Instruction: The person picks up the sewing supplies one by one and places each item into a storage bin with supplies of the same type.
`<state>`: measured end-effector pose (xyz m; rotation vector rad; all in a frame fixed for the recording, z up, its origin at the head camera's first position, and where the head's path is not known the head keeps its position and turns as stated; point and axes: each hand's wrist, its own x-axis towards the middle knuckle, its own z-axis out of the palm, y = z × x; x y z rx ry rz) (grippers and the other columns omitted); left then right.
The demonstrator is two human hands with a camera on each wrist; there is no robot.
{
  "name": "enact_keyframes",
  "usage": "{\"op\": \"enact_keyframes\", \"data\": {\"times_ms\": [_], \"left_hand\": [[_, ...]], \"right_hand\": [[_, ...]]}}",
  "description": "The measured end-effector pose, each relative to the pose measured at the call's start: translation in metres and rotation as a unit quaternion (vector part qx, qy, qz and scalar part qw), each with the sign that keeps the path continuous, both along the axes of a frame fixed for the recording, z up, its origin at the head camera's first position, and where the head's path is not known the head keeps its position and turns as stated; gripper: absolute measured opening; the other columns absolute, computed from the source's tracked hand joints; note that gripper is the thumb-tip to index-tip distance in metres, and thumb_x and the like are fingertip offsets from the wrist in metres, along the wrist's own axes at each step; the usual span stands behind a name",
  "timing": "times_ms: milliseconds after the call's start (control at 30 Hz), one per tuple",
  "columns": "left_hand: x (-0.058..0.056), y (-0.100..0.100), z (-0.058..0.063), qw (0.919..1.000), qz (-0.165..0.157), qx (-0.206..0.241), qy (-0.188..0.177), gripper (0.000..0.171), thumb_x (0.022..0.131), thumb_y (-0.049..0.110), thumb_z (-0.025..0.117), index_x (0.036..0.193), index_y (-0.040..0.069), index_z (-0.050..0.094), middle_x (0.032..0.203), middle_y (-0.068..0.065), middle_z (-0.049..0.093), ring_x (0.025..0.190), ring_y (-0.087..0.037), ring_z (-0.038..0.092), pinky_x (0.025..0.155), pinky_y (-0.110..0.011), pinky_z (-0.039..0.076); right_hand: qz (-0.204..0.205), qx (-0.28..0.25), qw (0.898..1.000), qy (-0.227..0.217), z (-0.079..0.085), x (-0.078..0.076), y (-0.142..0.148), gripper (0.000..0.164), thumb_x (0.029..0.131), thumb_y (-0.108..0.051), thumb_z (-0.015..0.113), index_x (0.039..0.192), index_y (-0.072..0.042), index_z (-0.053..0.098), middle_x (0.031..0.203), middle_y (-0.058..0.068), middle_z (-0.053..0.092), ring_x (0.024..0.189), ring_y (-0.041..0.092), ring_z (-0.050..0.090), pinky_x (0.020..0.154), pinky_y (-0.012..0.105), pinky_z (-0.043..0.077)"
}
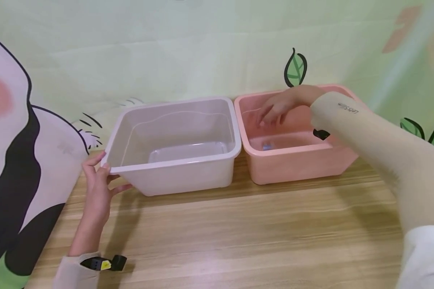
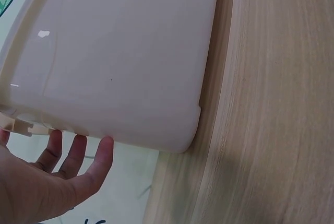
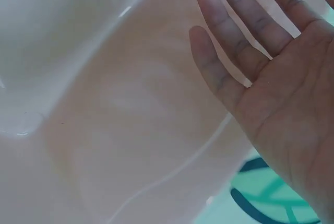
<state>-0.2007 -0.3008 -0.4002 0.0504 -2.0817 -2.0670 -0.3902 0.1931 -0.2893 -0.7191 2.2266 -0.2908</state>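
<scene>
A whitish plastic tub (image 1: 181, 173) stands left of a pink plastic tub (image 1: 296, 162), their rims side by side. My left hand (image 1: 98, 186) holds the whitish tub at its front left corner, thumb at the rim and other fingers spread below it. In the left wrist view those fingertips reach the tub's outer wall (image 2: 115, 51). My right hand (image 1: 279, 107) hangs inside the pink tub near its back left wall, holding nothing. Its fingers are spread and nearly straight in the right wrist view. Below it, a small blue piece (image 1: 267, 147) shows behind the pink tub's front rim.
Both tubs stand on a wood-grain table (image 1: 217, 237), near its back. Behind them hangs a pale green cloth (image 1: 188, 52) printed with leaves and a large black-and-white figure. A black wrist device (image 1: 103, 263) sits on my left sleeve.
</scene>
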Motion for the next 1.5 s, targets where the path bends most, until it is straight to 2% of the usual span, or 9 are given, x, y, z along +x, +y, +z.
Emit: {"op": "enact_keyframes", "data": {"times_ms": [267,567,700,833,1033,1200,1300,1367,1500], "left_hand": [[-0.003,0.0,-0.003,0.9997,0.014,0.021,-0.003,0.038,0.107,0.031,0.041,0.141,0.025,0.026,0.135,0.001,0.043,0.101,-0.017,0.06,0.071,-0.037,0.064],[-0.002,-0.002,-0.005,1.0,0.002,0.006,0.005,0.041,0.107,0.035,0.042,0.141,0.025,0.024,0.138,0.001,0.04,0.103,-0.017,0.06,0.072,-0.038,0.064],[-0.005,-0.001,-0.003,0.9999,-0.003,-0.003,0.01,0.041,0.107,0.034,0.041,0.142,0.024,0.023,0.139,0.0,0.041,0.104,-0.017,0.06,0.072,-0.038,0.064],[-0.009,-0.002,-0.001,0.9997,-0.012,-0.019,0.009,0.04,0.107,0.033,0.041,0.141,0.023,0.023,0.136,0.0,0.044,0.102,-0.015,0.063,0.072,-0.036,0.064],[-0.011,-0.006,0.001,0.998,-0.032,-0.055,0.0,0.045,0.107,0.037,0.043,0.145,0.022,0.023,0.133,0.0,0.045,0.102,-0.01,0.065,0.073,-0.028,0.062],[-0.008,-0.01,0.002,0.9947,-0.054,-0.087,0.015,0.052,0.109,0.04,0.04,0.152,0.021,0.018,0.137,-0.007,0.045,0.106,-0.008,0.063,0.077,-0.023,0.06],[-0.005,-0.014,0.001,0.9877,-0.053,-0.145,0.021,0.052,0.11,0.041,0.03,0.156,0.022,0.013,0.14,-0.011,0.041,0.112,-0.01,0.058,0.083,-0.024,0.057],[-0.001,-0.016,0.001,0.9787,-0.052,-0.197,0.028,0.053,0.111,0.039,0.025,0.159,0.024,0.009,0.148,-0.015,0.036,0.125,-0.018,0.051,0.095,-0.037,0.053],[0.014,-0.02,-0.007,0.9447,-0.043,-0.312,0.091,0.055,0.112,0.028,0.027,0.163,0.022,0.007,0.162,-0.02,0.019,0.144,-0.038,0.027,0.111,-0.067,0.03]], "right_hand": [[0.04,-0.05,0.997,0.052,0.03,0.036,0.009,0.047,0.105,-0.035,0.055,0.146,-0.012,0.052,0.147,0.012,0.054,0.134,0.031,0.052,0.111,0.052,0.044],[0.028,-0.08,0.977,0.195,0.049,0.075,0.005,0.039,0.104,-0.028,0.059,0.14,-0.013,0.059,0.134,0.004,0.064,0.126,0.026,0.058,0.107,0.05,0.047],[-0.004,-0.096,0.96,0.262,0.049,0.098,0.008,0.037,0.105,-0.028,0.058,0.139,-0.013,0.06,0.132,0.005,0.065,0.121,0.027,0.059,0.103,0.05,0.049],[-0.041,-0.071,0.938,0.338,0.051,0.125,0.017,0.044,0.106,-0.044,0.051,0.141,-0.019,0.059,0.139,0.006,0.061,0.127,0.03,0.057,0.103,0.055,0.048],[-0.02,-0.085,0.874,0.478,0.035,0.163,0.043,0.043,0.105,-0.034,0.055,0.138,-0.007,0.06,0.143,0.018,0.057,0.135,0.042,0.047,0.111,0.06,0.038],[-0.027,-0.127,0.859,0.495,0.013,0.194,0.065,0.047,0.102,-0.026,0.062,0.141,-0.002,0.055,0.145,0.022,0.05,0.137,0.043,0.041,0.113,0.058,0.035],[-0.041,-0.129,0.849,0.511,-0.003,0.209,0.073,0.053,0.1,-0.03,0.064,0.145,-0.005,0.052,0.151,0.021,0.045,0.142,0.044,0.038,0.117,0.056,0.033],[-0.054,-0.128,0.842,0.521,-0.013,0.219,0.076,0.057,0.1,-0.032,0.064,0.149,-0.007,0.05,0.154,0.02,0.043,0.144,0.044,0.035,0.118,0.057,0.031],[-0.069,-0.124,0.824,0.549,-0.036,0.236,0.081,0.061,0.103,-0.04,0.056,0.156,-0.014,0.041,0.16,0.018,0.036,0.148,0.044,0.03,0.123,0.057,0.021]]}}
